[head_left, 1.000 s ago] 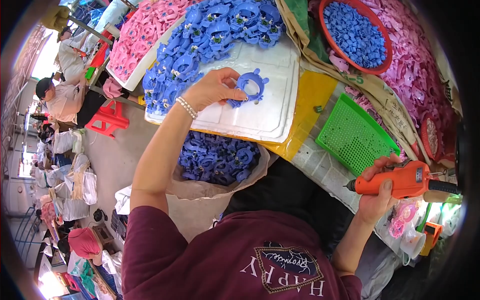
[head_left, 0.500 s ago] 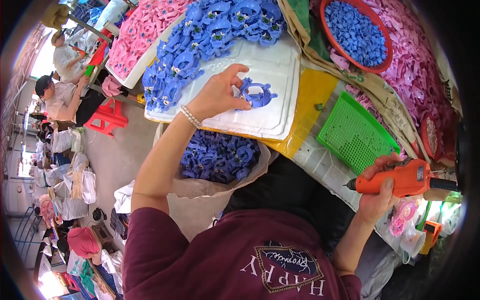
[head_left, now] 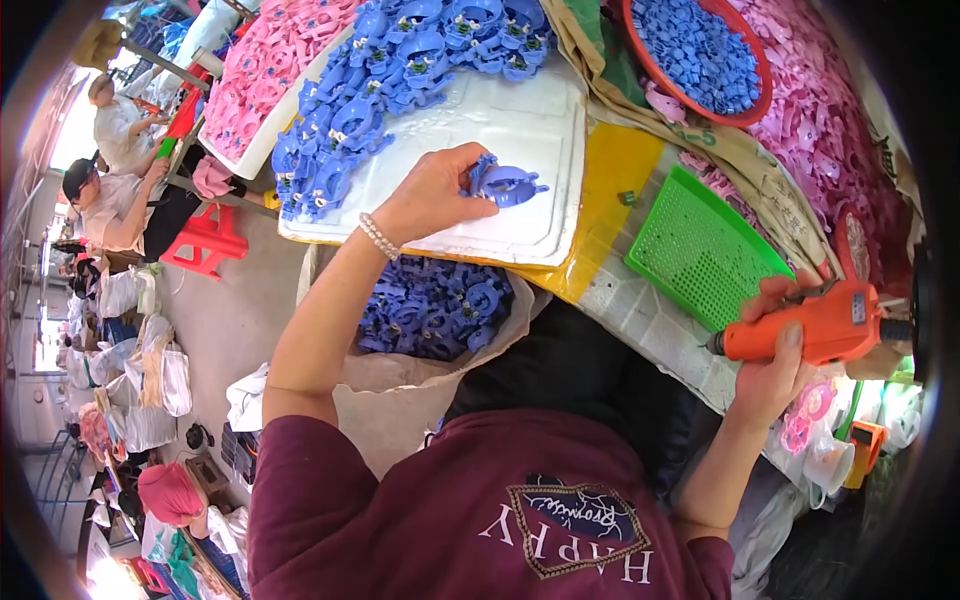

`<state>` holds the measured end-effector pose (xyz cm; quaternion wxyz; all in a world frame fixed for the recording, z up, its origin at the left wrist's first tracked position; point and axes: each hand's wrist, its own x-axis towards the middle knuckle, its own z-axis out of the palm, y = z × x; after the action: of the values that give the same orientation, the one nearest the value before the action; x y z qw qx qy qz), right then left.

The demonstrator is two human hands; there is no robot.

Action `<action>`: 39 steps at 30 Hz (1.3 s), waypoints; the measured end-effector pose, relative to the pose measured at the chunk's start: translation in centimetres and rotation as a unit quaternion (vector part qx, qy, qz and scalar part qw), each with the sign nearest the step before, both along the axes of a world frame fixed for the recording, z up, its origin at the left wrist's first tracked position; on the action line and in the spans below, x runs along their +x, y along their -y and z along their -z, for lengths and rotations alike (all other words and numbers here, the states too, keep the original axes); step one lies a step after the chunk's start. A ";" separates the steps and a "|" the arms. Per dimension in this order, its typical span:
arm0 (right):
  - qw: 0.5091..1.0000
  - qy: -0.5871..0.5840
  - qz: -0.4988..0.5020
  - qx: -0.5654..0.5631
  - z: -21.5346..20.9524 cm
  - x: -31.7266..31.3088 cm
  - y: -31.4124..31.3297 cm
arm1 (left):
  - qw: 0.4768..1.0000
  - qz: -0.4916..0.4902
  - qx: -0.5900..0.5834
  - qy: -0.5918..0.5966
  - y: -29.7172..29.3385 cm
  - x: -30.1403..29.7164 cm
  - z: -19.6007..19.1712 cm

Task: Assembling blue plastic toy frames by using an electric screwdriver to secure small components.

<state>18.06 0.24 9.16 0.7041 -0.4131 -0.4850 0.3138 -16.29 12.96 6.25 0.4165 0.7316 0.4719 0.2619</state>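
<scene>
Worktop point(head_left: 610, 190) fills upper half of frame, yellow-covered, crowded. On it a white foam tray point(head_left: 520, 130), upper centre, bare in its near part, a heap of blue plastic parts point(head_left: 390, 80) piled along its far and left edge. Pink parts point(head_left: 270, 50) in a heap upper left, more pink at far right. Red bowl of small blue pieces point(head_left: 700, 50) top right. Green mesh basket point(head_left: 700, 250) right of centre. Open sack of blue parts point(head_left: 430, 310) below the tray, centre.

Left hand point(head_left: 430, 195), centre-top, grip closed around one blue plastic part point(head_left: 505, 185), pinched at its left edge by the fingertips; the part sticks out right of the hand, just over the bare tray. Right hand point(head_left: 775, 365), right edge, grip clenched on an orange power screwdriver point(head_left: 815, 322), tip pointing left, well apart from the part.

To do this well, judging by the layout: steady the part flat against the tray, keep fingers clear of the middle, bring the driver in square.
</scene>
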 end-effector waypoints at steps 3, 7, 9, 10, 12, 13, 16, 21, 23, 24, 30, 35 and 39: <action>0.999 0.031 -0.015 -0.024 -0.8 1.2 -0.6 | 0.999 -0.009 0.037 0.000 -0.4 0.2 0.9; 0.999 0.008 -0.045 -0.025 -2.3 1.1 -2.0 | 0.988 -0.048 -0.066 0.129 1.3 1.4 -1.6; 0.998 0.002 -0.047 -0.029 -2.4 1.2 -2.8 | 0.955 -0.063 -0.151 0.249 3.2 3.3 -2.8; 0.998 -0.007 -0.058 -0.023 -2.1 1.3 -3.2 | 0.932 -0.028 -0.198 0.301 4.0 3.7 -2.6; 0.997 -0.024 -0.066 -0.012 -1.8 1.4 -3.8 | 0.879 0.049 -0.289 0.377 5.4 5.3 -0.8; 0.997 -0.034 -0.061 -0.010 -1.5 1.3 -4.0 | 0.850 0.025 -0.327 0.412 6.5 6.6 0.0; 0.999 -0.010 -0.043 0.022 0.4 1.9 -5.2 | 0.776 0.033 -0.444 0.447 8.4 10.3 2.3; 0.998 -0.011 -0.033 0.052 1.9 1.9 -6.9 | 0.728 -0.001 -0.505 0.464 10.7 14.3 5.1; 0.999 -0.005 -0.017 0.050 2.1 1.9 -7.5 | 0.724 -0.013 -0.507 0.468 11.2 15.3 5.4; 0.999 -0.001 -0.002 0.051 2.2 1.9 -7.8 | 0.735 -0.023 -0.502 0.455 11.3 15.7 5.2; 0.998 0.010 0.038 0.056 2.8 1.6 -9.6 | 0.751 -0.028 -0.487 0.445 11.0 16.5 5.1; 0.996 0.024 0.050 0.070 3.1 1.7 -10.4 | 0.746 -0.019 -0.491 0.450 10.8 16.3 5.3; 0.996 0.018 0.054 0.068 3.4 1.8 -10.9 | 0.756 -0.005 -0.476 0.448 10.9 16.4 5.6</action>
<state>19.86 11.15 5.73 0.7377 -0.3957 -0.4944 0.2340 0.11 2.03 0.66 0.8739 0.2350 0.2984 0.3034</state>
